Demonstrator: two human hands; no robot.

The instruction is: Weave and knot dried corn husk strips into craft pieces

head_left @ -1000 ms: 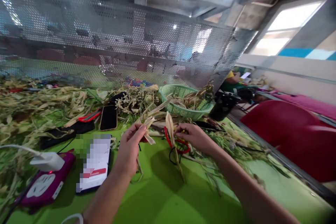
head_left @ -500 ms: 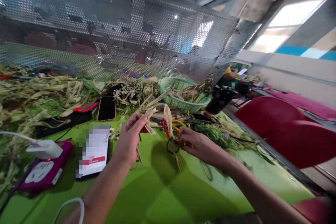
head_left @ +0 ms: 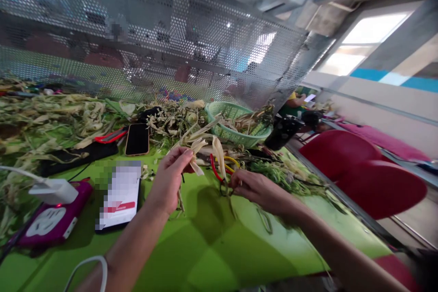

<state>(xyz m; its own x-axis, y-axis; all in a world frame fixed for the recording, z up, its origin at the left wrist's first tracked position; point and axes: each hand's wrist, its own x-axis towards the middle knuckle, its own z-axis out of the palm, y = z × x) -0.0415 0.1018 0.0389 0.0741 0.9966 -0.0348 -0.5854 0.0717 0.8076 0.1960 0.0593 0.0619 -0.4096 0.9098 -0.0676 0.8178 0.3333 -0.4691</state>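
My left hand [head_left: 174,173] pinches a pale dried husk strip [head_left: 197,157] above the green table. Close by on the right, my right hand [head_left: 248,185] is closed at a dark loop [head_left: 224,187] that goes round the lower end of another pale husk piece [head_left: 218,153]. Its fingertips hide just how the loop is held. Red and yellow curved handles [head_left: 215,169] show right behind this husk. Thin strands dangle below both hands.
A green basket [head_left: 236,133] with dried plant bits stands behind the hands. Husk piles [head_left: 85,121], a dark phone [head_left: 137,139], a lit phone [head_left: 121,196] and a purple power strip [head_left: 54,219] lie left. Green strands [head_left: 277,175] and red chairs [head_left: 369,173] are right.
The view has shifted slightly. My right hand and the dark loop have moved a little up and left, nearer the husk's lower end. My left hand keeps its pinch.
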